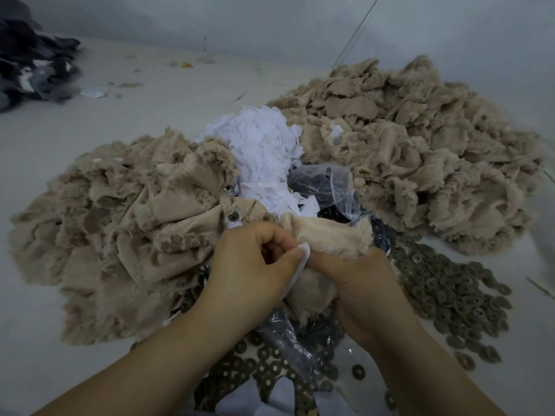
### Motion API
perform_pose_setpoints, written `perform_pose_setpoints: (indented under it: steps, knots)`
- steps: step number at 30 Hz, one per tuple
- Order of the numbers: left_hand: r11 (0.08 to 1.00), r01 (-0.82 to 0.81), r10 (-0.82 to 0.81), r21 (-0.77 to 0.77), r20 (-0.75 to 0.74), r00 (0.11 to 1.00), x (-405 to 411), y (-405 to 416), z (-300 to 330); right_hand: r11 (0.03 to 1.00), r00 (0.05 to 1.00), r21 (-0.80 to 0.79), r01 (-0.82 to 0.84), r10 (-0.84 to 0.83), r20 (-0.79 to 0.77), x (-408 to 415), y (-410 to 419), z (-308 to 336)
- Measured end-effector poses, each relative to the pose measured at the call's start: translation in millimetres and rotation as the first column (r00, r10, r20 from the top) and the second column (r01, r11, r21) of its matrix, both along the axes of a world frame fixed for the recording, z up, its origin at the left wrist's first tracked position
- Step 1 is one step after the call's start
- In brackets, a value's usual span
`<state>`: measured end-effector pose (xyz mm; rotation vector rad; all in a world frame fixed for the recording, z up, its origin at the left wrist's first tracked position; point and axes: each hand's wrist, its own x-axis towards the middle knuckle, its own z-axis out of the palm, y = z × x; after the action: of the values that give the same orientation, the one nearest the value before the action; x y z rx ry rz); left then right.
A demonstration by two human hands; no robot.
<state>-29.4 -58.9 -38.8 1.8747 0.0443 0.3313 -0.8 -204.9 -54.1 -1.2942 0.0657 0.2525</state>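
My left hand point(255, 262) and my right hand point(357, 280) meet at the centre of the view over a small beige fabric piece point(327, 238) with frayed edges. The left hand's fingers are curled and pinch a small white patch point(301, 259) against that fabric. The right hand grips the beige piece from below and the side. What lies between the palms is hidden.
A beige scrap pile point(126, 229) lies at the left, and a larger one point(420, 151) at the right. White patches point(264, 151) are heaped between them. A clear plastic bag point(327, 181) sits behind my hands. Olive-brown ring-shaped discs point(450, 292) spread at the right and below. Dark cloth point(30, 64) lies far left.
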Motion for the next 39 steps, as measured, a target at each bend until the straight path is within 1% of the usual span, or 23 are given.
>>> perform_pose_setpoints:
  steps: [5, 11, 14, 17, 23, 27, 29, 30, 32, 34, 35, 36, 39]
  knots:
    - [0.994, -0.001, -0.006, -0.107, -0.06, 0.998, 0.7, 1.5, -3.6, 0.999, 0.999, -0.028, 0.047, -0.048, -0.027, 0.5, 0.3, -1.5]
    - [0.995, -0.029, 0.023, -0.095, -0.064, 0.998, 0.7, -0.1, -3.2, 0.999, 1.0, 0.047, 0.015, -0.014, -0.019, 0.4, 0.9, -2.5]
    - [0.994, -0.038, 0.032, -0.098, -0.064, 0.997, 0.6, -0.9, -3.7, 1.0, 0.999, 0.022, 0.007, -0.008, 0.054, 0.1, 2.4, -3.2]
    - [0.994, -0.041, 0.033, -0.106, -0.078, 0.996, 0.6, 0.2, -5.8, 0.999, 0.998, 0.032, 0.03, -0.032, 0.052, 0.0, 2.7, -7.2]
    - [0.971, 0.001, -0.031, -0.239, -0.121, 0.992, -0.6, 2.3, -4.4, 0.998, 0.994, 0.025, 0.056, -0.058, 0.095, 1.1, 2.2, -11.7]
    - [0.968, 0.005, -0.038, -0.252, -0.124, 0.992, -0.3, 2.4, -3.7, 0.998, 0.992, 0.003, 0.062, -0.062, 0.108, 1.5, 1.9, -13.3]
    - [0.97, -0.015, -0.012, -0.245, -0.106, 0.994, 0.5, 1.0, -4.9, 0.998, 0.992, -0.005, 0.062, -0.061, 0.111, 1.4, 1.6, -12.6]
    - [0.974, -0.033, 0.016, -0.225, -0.079, 0.997, 0.4, 0.2, -5.9, 0.998, 0.992, -0.005, 0.062, -0.061, 0.113, 1.0, 1.7, -11.9]
    - [0.991, -0.066, 0.072, -0.12, 0.048, 0.996, -1.4, -0.5, -8.5, 0.998, 0.992, -0.011, 0.068, -0.066, 0.112, 0.3, 1.8, -10.7]
    - [0.996, -0.064, 0.049, 0.062, 0.216, 0.975, -3.1, -1.0, -9.1, 0.996, 0.992, -0.036, 0.076, -0.072, 0.102, 0.0, 1.8, -9.7]
    - [0.986, -0.069, 0.026, 0.149, 0.273, 0.962, -4.1, -1.6, -10.1, 0.996, 0.993, -0.047, 0.08, -0.075, 0.096, -0.3, 1.7, -9.3]
    - [0.975, -0.085, 0.019, 0.206, 0.303, 0.953, -4.8, -1.7, -11.1, 0.995, 0.993, -0.049, 0.082, -0.077, 0.091, -0.3, 1.6, -8.9]
    - [0.955, -0.118, 0.028, 0.272, 0.316, 0.948, -4.7, -1.2, -10.9, 0.998, 0.995, 0.002, 0.064, -0.064, 0.078, -0.9, 1.3, -6.9]
